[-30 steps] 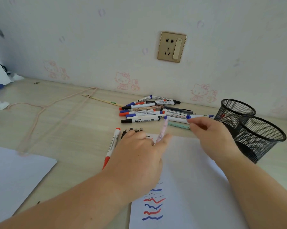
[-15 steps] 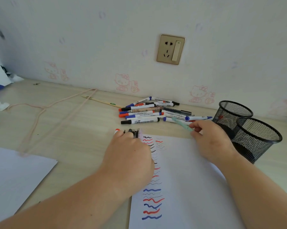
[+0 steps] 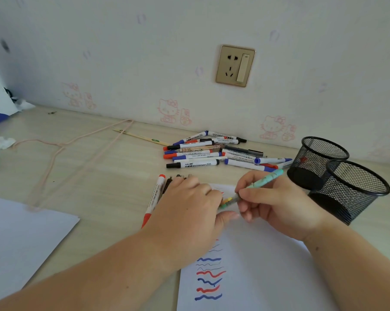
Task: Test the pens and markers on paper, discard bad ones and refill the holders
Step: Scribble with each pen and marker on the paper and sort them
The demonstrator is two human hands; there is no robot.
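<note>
The right hand [image 3: 277, 205] holds a green pen [image 3: 262, 179] in a closed grip, its fingers curled round the barrel, which slants toward the upper right. The left hand [image 3: 189, 207] meets the pen's lower end at mid-frame; its fingers seem to pinch the coloured cap there, though the contact is partly hidden. Half a second ago the right hand was only lifting this pen from the pile and the left hand rested by the set-aside markers, so a fresh pen has now come to be tested, probably uncapped first. Under both hands lies the test paper [image 3: 268, 265], with red, blue and black squiggles at lower centre. Left of the left hand a red marker [image 3: 154, 196] and some darker pens lie together on the tabletop [image 3: 104, 176]. The untested pile [image 3: 212, 151] sits above centre, by the wall. Two mesh holders [image 3: 349, 187] stand at right and look empty; much testing remains.
</note>
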